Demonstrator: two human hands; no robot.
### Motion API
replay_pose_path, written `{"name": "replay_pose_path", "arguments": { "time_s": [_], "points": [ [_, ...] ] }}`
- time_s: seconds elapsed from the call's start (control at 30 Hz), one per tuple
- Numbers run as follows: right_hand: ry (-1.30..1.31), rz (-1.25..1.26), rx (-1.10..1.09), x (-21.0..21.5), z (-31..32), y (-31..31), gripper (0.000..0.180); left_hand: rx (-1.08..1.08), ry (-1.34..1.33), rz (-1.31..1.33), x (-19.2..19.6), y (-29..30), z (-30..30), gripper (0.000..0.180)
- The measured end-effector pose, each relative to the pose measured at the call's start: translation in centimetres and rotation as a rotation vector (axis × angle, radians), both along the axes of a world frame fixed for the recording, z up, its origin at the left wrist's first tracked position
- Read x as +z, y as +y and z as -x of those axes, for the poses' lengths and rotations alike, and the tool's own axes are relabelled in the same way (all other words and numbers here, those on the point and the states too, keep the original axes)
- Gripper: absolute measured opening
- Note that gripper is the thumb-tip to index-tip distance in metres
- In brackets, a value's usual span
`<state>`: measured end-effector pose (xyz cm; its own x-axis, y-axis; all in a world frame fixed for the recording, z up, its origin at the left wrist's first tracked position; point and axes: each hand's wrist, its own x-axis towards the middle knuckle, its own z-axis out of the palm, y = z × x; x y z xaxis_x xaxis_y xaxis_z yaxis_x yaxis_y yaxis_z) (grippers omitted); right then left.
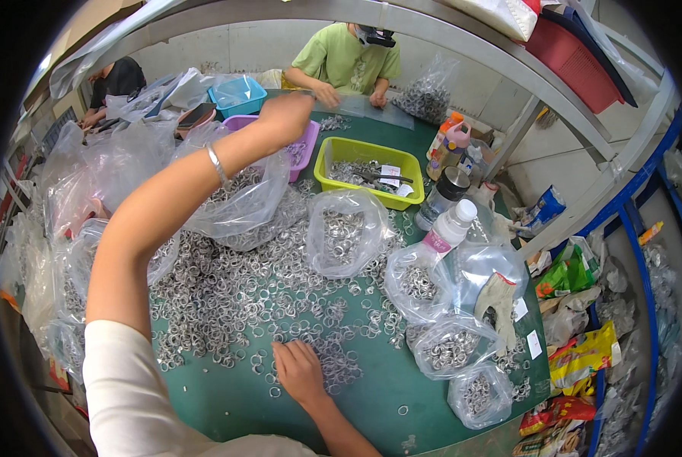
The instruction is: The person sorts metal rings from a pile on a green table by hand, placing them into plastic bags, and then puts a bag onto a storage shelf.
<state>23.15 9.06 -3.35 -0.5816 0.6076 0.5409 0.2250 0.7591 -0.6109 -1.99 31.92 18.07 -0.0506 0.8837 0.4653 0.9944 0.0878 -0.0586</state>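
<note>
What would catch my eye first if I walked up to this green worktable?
Most striking is the sprawling heap of small silvery metal rings across the middle of the green table, with clear plastic bags of rings around it. The person's right hand rests flat among the rings near the front edge, while the left hand reaches far out above a purple plastic tray. Right of that tray sits a lime-green plastic tray.

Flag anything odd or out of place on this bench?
One work glove lies draped across the filled plastic bags at the right, not with other tools. Metal rings lie loose over the green table, under the right hand; a few strays sit alone near its front edge.
</note>
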Motion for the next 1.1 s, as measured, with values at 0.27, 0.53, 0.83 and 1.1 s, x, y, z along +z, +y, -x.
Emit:
{"name": "replay_pose_path", "arguments": {
  "time_s": [0.27,0.53,0.83,1.1],
  "points": [
    [0.023,-0.008,0.007,-0.3,0.0,-0.2,0.014,-0.422,-0.375,0.050,-1.2,-13.1,-7.7,0.016],
    [0.001,-0.020,0.021,-0.4,0.1,-0.2,0.012,-0.243,-0.485,0.398,-9.6,-27.0,-5.9,0.040],
    [-0.048,-0.130,0.001,-1.4,0.2,0.2,0.009,0.026,-0.480,0.405,-18.5,-35.5,-7.3,0.053],
    [0.049,0.034,-0.153,0.4,0.5,0.0,0.009,-0.019,-0.623,0.108,-21.0,-38.2,-7.2,0.032]
  ]
}}
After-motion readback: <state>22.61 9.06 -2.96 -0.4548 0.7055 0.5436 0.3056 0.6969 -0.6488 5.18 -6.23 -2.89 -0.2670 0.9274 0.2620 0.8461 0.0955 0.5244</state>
